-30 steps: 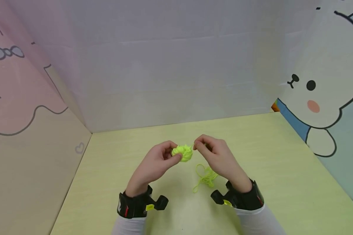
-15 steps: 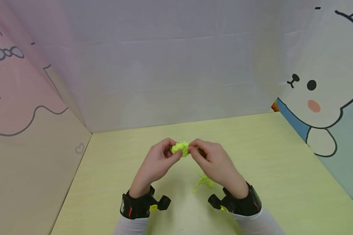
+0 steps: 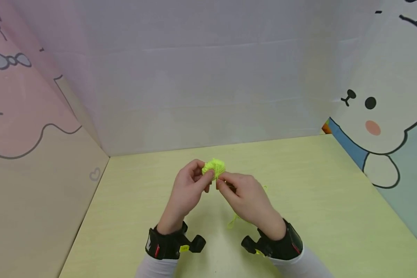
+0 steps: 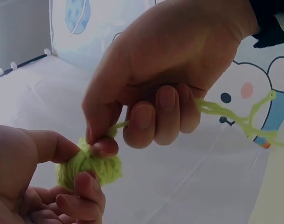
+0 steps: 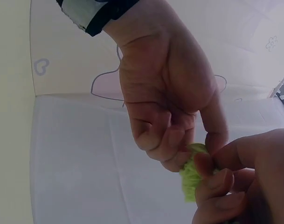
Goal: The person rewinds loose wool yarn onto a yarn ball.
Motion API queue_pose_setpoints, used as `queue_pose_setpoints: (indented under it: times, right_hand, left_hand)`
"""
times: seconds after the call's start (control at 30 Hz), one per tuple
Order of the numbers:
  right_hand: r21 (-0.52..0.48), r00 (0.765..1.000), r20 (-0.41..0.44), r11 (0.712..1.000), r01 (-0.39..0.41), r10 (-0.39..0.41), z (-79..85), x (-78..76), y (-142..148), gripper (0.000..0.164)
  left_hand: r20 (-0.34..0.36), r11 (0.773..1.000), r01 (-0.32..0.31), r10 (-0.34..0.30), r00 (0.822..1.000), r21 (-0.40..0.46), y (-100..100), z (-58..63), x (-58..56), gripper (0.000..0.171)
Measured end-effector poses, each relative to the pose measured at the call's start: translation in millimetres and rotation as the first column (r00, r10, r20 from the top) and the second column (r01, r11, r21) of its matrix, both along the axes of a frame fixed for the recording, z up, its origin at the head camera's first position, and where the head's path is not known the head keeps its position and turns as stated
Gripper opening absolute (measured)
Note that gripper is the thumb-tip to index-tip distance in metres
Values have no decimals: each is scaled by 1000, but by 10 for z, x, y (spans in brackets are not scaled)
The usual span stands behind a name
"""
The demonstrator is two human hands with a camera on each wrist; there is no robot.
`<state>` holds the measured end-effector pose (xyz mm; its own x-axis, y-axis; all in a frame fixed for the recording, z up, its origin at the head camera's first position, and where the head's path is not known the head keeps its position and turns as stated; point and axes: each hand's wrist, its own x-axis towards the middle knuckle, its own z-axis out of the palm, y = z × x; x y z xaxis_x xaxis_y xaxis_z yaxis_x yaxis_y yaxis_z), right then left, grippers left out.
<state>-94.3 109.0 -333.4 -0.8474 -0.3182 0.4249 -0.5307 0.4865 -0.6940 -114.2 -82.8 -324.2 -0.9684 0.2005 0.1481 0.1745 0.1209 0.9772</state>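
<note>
A small ball of neon yellow-green yarn (image 3: 214,166) is held above the table between the thumb and fingers of my left hand (image 3: 187,189). Close against its lower right side, my right hand (image 3: 244,195) pinches the yarn strand between thumb and forefinger. In the left wrist view the strand (image 4: 121,125) runs from the yarn ball (image 4: 90,168) into the curled fingers of the right hand (image 4: 165,56), and a loose tail (image 4: 225,112) trails out the far side. The right wrist view shows the yarn ball (image 5: 192,182) partly hidden by fingers of both hands.
Loose yarn (image 3: 233,222) lies on the pale yellow table (image 3: 142,200), mostly hidden beneath my right forearm. A white sheet (image 3: 208,88) hangs behind the table, with printed cartoon panels at the left and right. Both wrists wear black camera straps (image 3: 166,243).
My right hand has moved left and slightly down to the ball. The left hand has raised the ball a little and turned it. The loose yarn is now more covered.
</note>
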Motion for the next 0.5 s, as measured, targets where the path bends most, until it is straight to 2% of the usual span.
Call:
queue_pose_setpoints:
  times: [0.13,0.23,0.5]
  right_hand:
    - [6,1000,6,1000,-6,6,10,10,-33,21]
    - [10,999,28,1000,-19,19,16,12,-38,23]
    - [8,981,161,994,-109,106,-19,-53,6,23]
  left_hand:
    - [-5,994,9,-8,1000,113,61,7,-3,9]
    - [-3,987,15,-14,1000,160,74,17,-2,12]
    - [33,976,51,-60,998,210,73,62,27,17]
